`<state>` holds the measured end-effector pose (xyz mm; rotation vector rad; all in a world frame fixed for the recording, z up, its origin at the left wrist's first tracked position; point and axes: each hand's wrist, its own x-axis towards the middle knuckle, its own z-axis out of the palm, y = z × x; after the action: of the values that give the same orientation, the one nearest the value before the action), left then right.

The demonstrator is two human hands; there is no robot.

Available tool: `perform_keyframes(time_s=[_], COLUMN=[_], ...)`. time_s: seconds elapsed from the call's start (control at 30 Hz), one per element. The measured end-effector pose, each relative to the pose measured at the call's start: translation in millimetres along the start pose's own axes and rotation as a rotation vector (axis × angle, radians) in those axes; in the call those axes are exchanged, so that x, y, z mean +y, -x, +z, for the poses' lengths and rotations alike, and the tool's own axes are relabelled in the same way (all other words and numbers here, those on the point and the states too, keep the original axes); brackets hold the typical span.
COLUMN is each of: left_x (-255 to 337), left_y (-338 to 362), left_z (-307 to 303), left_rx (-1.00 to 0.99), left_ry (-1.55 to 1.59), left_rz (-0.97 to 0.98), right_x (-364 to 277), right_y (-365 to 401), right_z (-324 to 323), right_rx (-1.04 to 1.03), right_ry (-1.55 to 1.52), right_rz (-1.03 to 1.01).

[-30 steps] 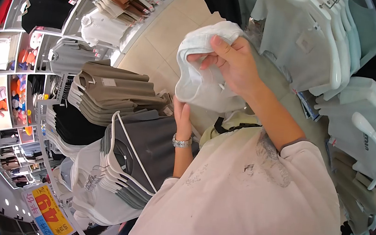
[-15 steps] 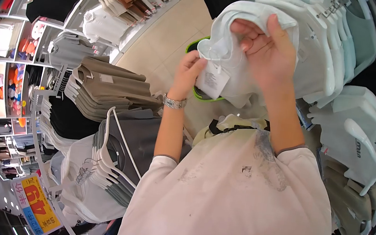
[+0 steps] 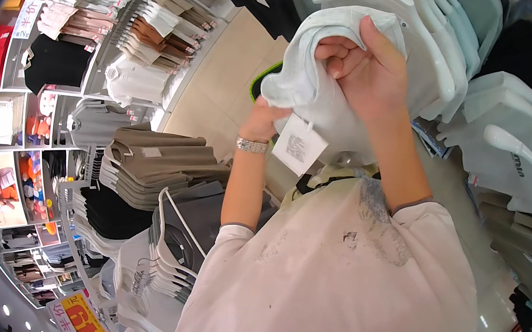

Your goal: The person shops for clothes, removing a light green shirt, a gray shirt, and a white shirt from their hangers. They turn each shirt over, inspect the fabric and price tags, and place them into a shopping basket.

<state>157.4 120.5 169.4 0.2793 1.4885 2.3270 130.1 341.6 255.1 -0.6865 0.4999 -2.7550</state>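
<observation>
A pale, nearly white T-shirt (image 3: 327, 100) is held up in front of me, bunched at its neck opening. My left hand (image 3: 263, 122) grips its edge at the left, fingers partly hidden behind the cloth. The fingers of my right hand (image 3: 374, 73) curl into the opening with the cloth in them, while the thumb points up. From the shirt, close to my left hand, hangs a white paper tag (image 3: 300, 145) with small print that I cannot read.
Pale shirts on white hangers (image 3: 422, 32) hang just beyond my right hand. More white shirts (image 3: 515, 137) hang to the right. At left are brown shirts (image 3: 167, 160), white hangers (image 3: 166, 247) and a yellow price sign (image 3: 84, 319). Wall shelves (image 3: 106, 33) stand farther back.
The view has turned, so the racks sit differently in it. The tag now hangs free of my left fingers and faces me more fully. Both hands still hold the shirt.
</observation>
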Motion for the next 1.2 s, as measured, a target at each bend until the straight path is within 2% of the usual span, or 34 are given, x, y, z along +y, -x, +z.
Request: perform_keyframes(time_s=[0.07,0.17,0.27,0.37,0.5,0.6,0.67,0.73,0.83,0.87,0.9,0.93,1.0,1.1,1.2], left_x=[18,50,79,110,137,150,153,155,167,174,179,187,197,200,196], left_y=[-1,-3,-2,-7,-13,-10,-9,-9,1,5,8,14,30,41,49], left_z=[11,28,19,29,35,30,29,27,20,11,-5,-21,-50,-79,-94], left_rx=[0.181,0.466,0.619,0.477,0.428,0.373,0.367,0.362,0.509,0.602,0.626,0.697,0.806,0.878,0.910], left_ry=[-0.125,-0.572,-0.683,-0.512,-0.658,-0.708,-0.722,-0.737,-0.888,-0.926,-0.789,-0.839,-0.942,-1.047,-1.044], left_rz=[0.033,0.119,0.338,0.574,0.565,0.514,0.501,0.510,0.522,0.536,0.596,0.623,0.616,0.543,0.534], right_x=[-3,-9,-11,-9,5,19,51,71,93,85,74,68,42,20,15], right_y=[2,3,2,-2,-5,-7,-4,1,-16,-24,-32,-44,-66,-97,-115], right_z=[-3,-6,-9,-28,-71,-114,-168,-150,-133,-113,-101,-95,-71,-48,-13], right_rx=[0.074,0.153,0.220,0.265,0.360,0.179,0.017,-0.174,-0.072,0.115,0.217,0.313,0.381,0.321,0.174], right_ry=[0.040,0.099,0.276,0.576,1.106,1.705,1.193,1.089,1.265,1.261,1.027,0.675,0.468,0.550,0.490], right_rz=[-0.014,-0.050,-0.130,-0.258,-0.471,-0.330,0.074,0.270,0.451,0.372,0.313,0.202,0.070,0.032,0.043])
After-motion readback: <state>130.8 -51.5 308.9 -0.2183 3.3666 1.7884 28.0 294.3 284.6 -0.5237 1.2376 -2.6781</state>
